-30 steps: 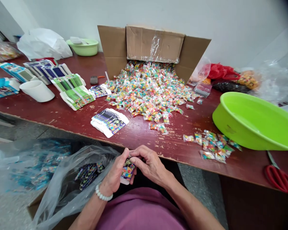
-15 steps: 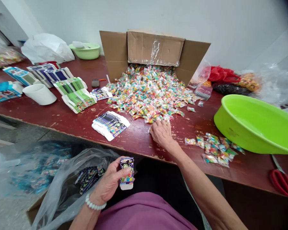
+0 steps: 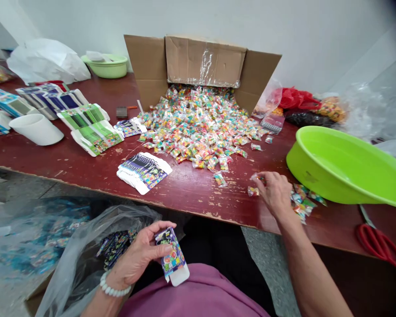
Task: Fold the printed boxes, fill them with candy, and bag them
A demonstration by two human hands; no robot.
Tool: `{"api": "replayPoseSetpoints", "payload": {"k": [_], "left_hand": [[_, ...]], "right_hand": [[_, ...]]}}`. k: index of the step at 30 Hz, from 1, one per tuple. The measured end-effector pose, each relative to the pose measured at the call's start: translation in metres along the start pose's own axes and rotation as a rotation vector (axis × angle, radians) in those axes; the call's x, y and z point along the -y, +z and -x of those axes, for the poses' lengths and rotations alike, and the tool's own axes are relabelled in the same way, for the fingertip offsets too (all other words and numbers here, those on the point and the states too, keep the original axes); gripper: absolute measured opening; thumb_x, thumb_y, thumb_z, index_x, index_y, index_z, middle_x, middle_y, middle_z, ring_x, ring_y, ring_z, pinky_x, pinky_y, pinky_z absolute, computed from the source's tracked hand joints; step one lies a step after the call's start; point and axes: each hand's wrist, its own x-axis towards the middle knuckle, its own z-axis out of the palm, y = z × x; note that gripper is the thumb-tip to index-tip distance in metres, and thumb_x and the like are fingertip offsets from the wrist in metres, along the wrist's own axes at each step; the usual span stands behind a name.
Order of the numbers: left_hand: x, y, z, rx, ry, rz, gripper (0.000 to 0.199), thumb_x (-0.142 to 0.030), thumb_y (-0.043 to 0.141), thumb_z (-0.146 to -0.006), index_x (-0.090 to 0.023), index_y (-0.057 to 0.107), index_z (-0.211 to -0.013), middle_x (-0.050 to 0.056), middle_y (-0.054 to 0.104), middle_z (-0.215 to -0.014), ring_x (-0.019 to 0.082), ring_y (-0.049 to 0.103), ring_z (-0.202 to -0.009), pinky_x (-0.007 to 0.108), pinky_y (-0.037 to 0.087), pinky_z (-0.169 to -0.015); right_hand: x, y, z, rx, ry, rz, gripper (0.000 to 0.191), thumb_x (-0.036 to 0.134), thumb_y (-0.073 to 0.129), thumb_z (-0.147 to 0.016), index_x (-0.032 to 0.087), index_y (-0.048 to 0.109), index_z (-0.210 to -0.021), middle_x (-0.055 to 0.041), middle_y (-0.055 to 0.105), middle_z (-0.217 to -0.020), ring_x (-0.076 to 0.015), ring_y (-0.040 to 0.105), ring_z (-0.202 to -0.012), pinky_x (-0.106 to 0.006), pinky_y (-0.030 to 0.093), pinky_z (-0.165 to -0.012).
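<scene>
My left hand (image 3: 145, 248) is closed round a small purple candy box (image 3: 172, 256), held tilted above my lap. A white flap stands out at the box's lower end. Over the table, my right hand (image 3: 274, 193) pinches a small clear-wrapped candy packet (image 3: 256, 177), mostly covered by the fingers. Just below the fingertips another candy packet (image 3: 252, 191) lies on the wood. Several more wrapped candies (image 3: 300, 203) sit behind the hand, partly hidden by it. One single packet (image 3: 220, 179) rests in front of the big candy heap (image 3: 201, 125).
An opened cardboard box (image 3: 204, 61) stands behind the heap. Flattened purple boxes (image 3: 145, 171) and green boxes (image 3: 90, 127) lie left, near a white cup (image 3: 36, 129). A green basin (image 3: 346, 169) and red-handled scissors (image 3: 379, 242) are right. A plastic bag (image 3: 82, 264) hangs below the table edge.
My right hand has moved right, from the heap's front edge to the small candy group. A single packet now shows near where it was. The box in my left hand has tilted and lowered slightly.
</scene>
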Motion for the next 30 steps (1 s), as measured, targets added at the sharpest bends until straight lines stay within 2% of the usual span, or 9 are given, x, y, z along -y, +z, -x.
{"api": "replayPoseSetpoints", "payload": {"k": [3, 7, 10, 12, 15, 18, 22, 25, 30], "left_hand": [[0.005, -0.002, 0.001, 0.026, 0.003, -0.064, 0.046, -0.032, 0.084, -0.065, -0.021, 0.059, -0.101, -0.003, 0.055, -0.08, 0.012, 0.05, -0.075, 0.023, 0.043, -0.067], [0.001, -0.016, 0.006, 0.092, -0.007, -0.244, 0.038, -0.037, 0.081, -0.069, -0.021, 0.053, -0.089, -0.005, 0.049, -0.076, 0.011, 0.044, -0.07, 0.022, 0.038, -0.063], [0.001, -0.036, 0.015, 0.201, -0.097, -0.412, 0.045, -0.035, 0.082, -0.068, -0.023, 0.057, -0.103, -0.004, 0.051, -0.083, 0.011, 0.046, -0.072, 0.022, 0.038, -0.064], [0.004, -0.048, 0.02, 0.299, -0.181, -0.486, 0.056, -0.038, 0.082, -0.067, -0.024, 0.058, -0.116, -0.003, 0.055, -0.089, 0.013, 0.049, -0.077, 0.024, 0.04, -0.067], [0.007, -0.056, 0.021, 0.405, -0.241, -0.53, 0.055, -0.049, 0.077, -0.071, -0.022, 0.062, -0.115, 0.001, 0.061, -0.095, 0.017, 0.052, -0.085, 0.026, 0.042, -0.073], [0.0, -0.05, 0.017, 0.385, -0.157, -0.476, 0.049, -0.054, 0.072, -0.075, -0.019, 0.062, -0.107, 0.002, 0.063, -0.094, 0.017, 0.054, -0.085, 0.026, 0.042, -0.074], [-0.02, -0.028, 0.012, 0.243, -0.087, -0.266, 0.039, -0.046, 0.064, -0.086, -0.02, 0.054, -0.114, 0.007, 0.066, -0.104, 0.017, 0.062, -0.081, 0.026, 0.044, -0.069], [-0.029, -0.011, 0.008, 0.168, 0.009, -0.136, 0.032, -0.039, 0.06, -0.089, -0.02, 0.05, -0.113, 0.008, 0.068, -0.101, 0.018, 0.067, -0.074, 0.027, 0.045, -0.066], [-0.034, 0.011, -0.003, 0.094, 0.107, -0.015, 0.034, -0.032, 0.061, -0.086, -0.021, 0.049, -0.115, 0.003, 0.066, -0.088, 0.016, 0.065, -0.061, 0.026, 0.045, -0.056]], "right_hand": [[0.005, -0.002, 0.005, 0.069, 0.024, 0.091, 0.025, 0.039, 0.054, -0.095, 0.021, 0.07, -0.101, -0.0109, 0.069, -0.109, -0.0295, 0.053, -0.098, -0.039, 0.034, -0.081], [0.064, 0.011, 0.004, 0.232, -0.016, 0.078, 0.038, 0.051, 0.053, -0.093, 0.018, 0.07, -0.102, -0.0147, 0.067, -0.105, -0.0316, 0.053, -0.099, -0.04, 0.034, -0.08], [0.095, 0.022, 0.003, 0.3, 0.03, 0.026, 0.036, 0.05, 0.058, -0.09, 0.018, 0.067, -0.102, -0.0158, 0.065, -0.109, -0.0329, 0.053, -0.102, -0.04, 0.037, -0.078], [0.099, 0.028, 0.002, 0.321, 0.069, -0.055, 0.029, 0.044, 0.061, -0.089, 0.018, 0.066, -0.101, -0.0152, 0.065, -0.11, -0.0325, 0.055, -0.101, -0.039, 0.038, -0.078], [0.093, 0.034, 0.002, 0.353, 0.144, -0.385, 0.017, 0.031, 0.066, -0.085, 0.019, 0.065, -0.097, -0.0112, 0.068, -0.098, -0.0291, 0.059, -0.095, -0.037, 0.039, -0.078], [0.086, 0.038, 0.001, 0.401, 0.2, -0.724, 0.013, 0.025, 0.064, -0.082, 0.02, 0.065, -0.094, -0.0042, 0.069, -0.083, -0.0222, 0.062, -0.082, -0.033, 0.041, -0.075], [0.087, 0.035, 0.003, 0.48, 0.224, -0.997, 0.02, 0.03, 0.057, -0.084, 0.018, 0.065, -0.097, -0.002, 0.068, -0.078, -0.017, 0.063, -0.071, -0.029, 0.046, -0.067], [0.094, 0.023, 0.007, 0.584, 0.296, -1.197, 0.024, 0.034, 0.057, -0.084, 0.018, 0.062, -0.102, -0.0028, 0.067, -0.081, -0.0159, 0.064, -0.07, -0.026, 0.05, -0.058], [0.112, -0.009, 0.015, 0.767, 0.456, -1.598, 0.037, 0.039, 0.078, -0.072, 0.021, 0.063, -0.101, -0.003, 0.063, -0.092, -0.0135, 0.063, -0.071, -0.02, 0.05, -0.047]]}}
